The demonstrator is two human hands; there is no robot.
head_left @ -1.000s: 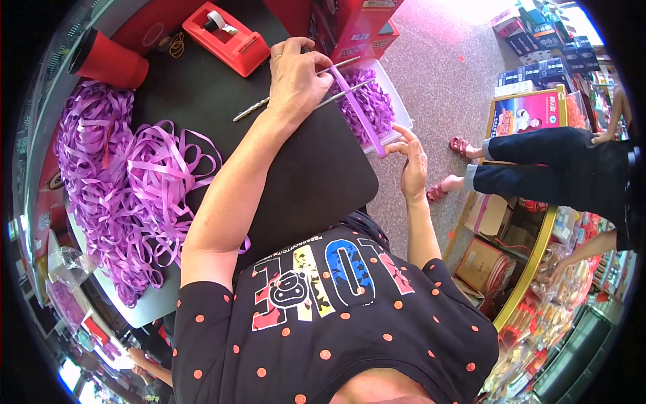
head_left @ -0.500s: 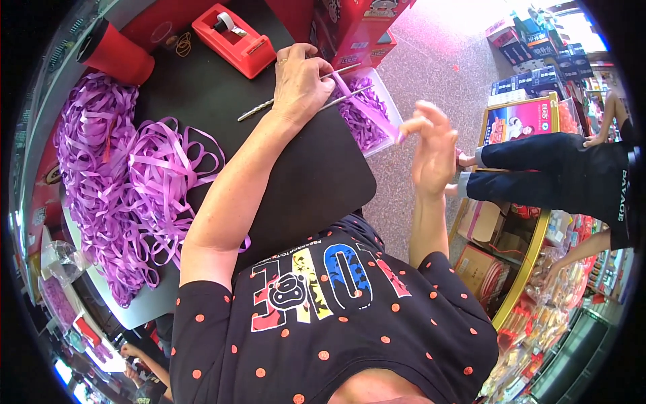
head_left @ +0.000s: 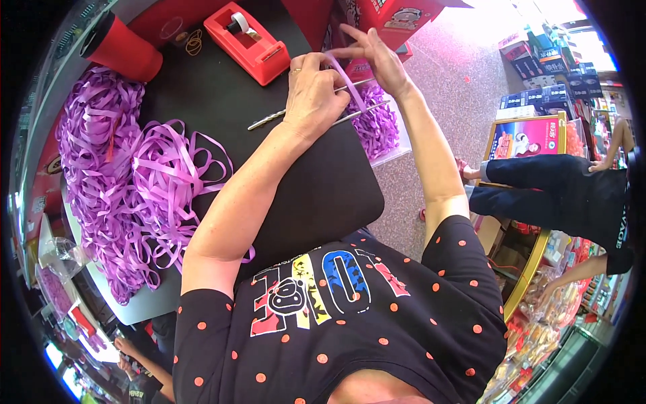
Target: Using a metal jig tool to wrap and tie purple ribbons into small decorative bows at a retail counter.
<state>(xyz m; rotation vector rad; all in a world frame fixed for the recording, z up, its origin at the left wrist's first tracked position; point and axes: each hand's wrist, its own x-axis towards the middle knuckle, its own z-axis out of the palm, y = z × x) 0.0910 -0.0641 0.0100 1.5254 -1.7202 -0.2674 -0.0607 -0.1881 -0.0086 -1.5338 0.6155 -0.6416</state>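
Note:
My left hand [head_left: 316, 94] is closed around two thin metal rods [head_left: 267, 120], one with a spiral-grooved end, held over the black tabletop edge. A strip of purple ribbon [head_left: 351, 87] slants up across the rods, its upper end by the fingertips of my right hand [head_left: 380, 60]. That hand is raised beyond the rods, fingers stretched and spread; whether it touches the ribbon is unclear. Below the rod ends, a white bin [head_left: 393, 155] holds shredded-looking purple strips [head_left: 377, 131]. Left of my forearm lies a large tangled pile of purple ribbon [head_left: 101, 182].
A red tape dispenser [head_left: 247, 44] stands on the black tabletop [head_left: 323, 182], near rubber bands [head_left: 194, 42] and a red cylinder [head_left: 124, 47]. Red boxes [head_left: 397, 17] rise at the far side. At right, a person in dark clothes [head_left: 552, 182] stands beside stacked goods.
My right hand has swung from the right of the bin up and left, to beyond the rods. The ribbon strip now slants up-left instead of down-right. The left hand keeps its hold.

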